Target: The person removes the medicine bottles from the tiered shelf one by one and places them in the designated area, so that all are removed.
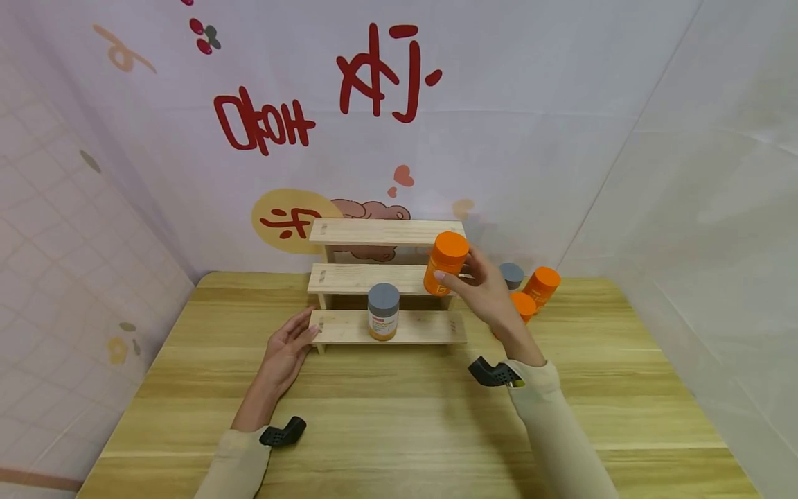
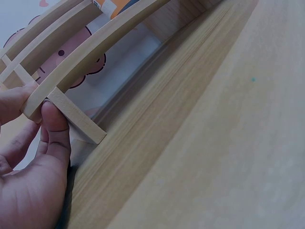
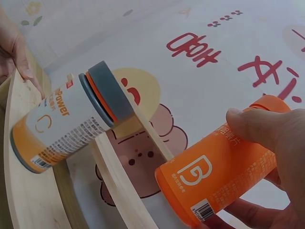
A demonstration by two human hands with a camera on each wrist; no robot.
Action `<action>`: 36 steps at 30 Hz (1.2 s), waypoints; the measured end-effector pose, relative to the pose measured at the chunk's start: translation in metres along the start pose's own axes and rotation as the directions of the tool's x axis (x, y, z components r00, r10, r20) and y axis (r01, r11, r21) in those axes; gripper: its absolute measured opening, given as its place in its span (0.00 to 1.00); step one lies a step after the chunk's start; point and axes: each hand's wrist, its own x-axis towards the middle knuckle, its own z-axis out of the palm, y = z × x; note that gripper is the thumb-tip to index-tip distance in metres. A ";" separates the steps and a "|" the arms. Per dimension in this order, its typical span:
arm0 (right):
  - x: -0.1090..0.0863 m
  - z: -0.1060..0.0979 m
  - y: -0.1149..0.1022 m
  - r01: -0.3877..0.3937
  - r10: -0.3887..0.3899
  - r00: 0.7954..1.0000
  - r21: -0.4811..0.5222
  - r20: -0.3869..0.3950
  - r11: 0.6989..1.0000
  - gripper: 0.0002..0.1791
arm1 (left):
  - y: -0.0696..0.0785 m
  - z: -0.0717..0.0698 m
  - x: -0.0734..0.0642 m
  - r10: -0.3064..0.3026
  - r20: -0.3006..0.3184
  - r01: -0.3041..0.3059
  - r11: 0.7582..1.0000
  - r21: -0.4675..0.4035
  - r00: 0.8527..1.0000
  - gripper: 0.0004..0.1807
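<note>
A three-tier wooden shelf rack (image 1: 349,278) stands against the back wall. At its lower left end my left hand (image 1: 289,352) grips the bottom tier, with the thumb and fingertips (image 2: 53,114) about the board's corner. My right hand (image 1: 483,285) holds an orange supplement bottle (image 1: 446,265) marked with a B at the right end of the rack, before the middle tier. In the right wrist view the orange bottle (image 3: 214,167) appears apart from the boards. A white and orange bottle with a grey lid (image 1: 383,312) stands upright on the bottom tier, near its middle.
On the table right of the rack stand two more orange bottles (image 1: 542,284) and a grey-lidded one (image 1: 512,274), partly hidden behind my right hand and forearm. A printed cloth (image 1: 524,138) hangs close behind the rack. The wooden table (image 1: 386,416) extends toward me.
</note>
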 end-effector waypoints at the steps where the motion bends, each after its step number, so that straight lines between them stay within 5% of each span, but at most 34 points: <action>1: -0.001 -0.002 0.001 0.003 -0.003 1.000 -0.002 -0.007 1.000 0.36 | 0.000 0.000 0.000 0.000 -0.001 0.000 1.000 -0.001 1.000 0.37; 18: -0.024 -0.033 0.009 0.037 -0.038 0.996 -0.006 -0.083 0.999 0.34 | 0.000 0.001 -0.002 -0.009 -0.004 0.009 1.000 -0.002 1.000 0.37; 27: -0.041 -0.053 0.011 -0.025 0.021 0.990 -0.027 -0.142 0.999 0.33 | -0.003 0.000 -0.004 -0.022 -0.007 0.022 1.000 -0.017 1.000 0.36; 36: -0.051 -0.080 0.011 0.019 -0.026 0.984 -0.041 -0.176 0.999 0.33 | -0.002 0.000 -0.003 -0.006 0.003 0.006 1.000 0.007 1.000 0.36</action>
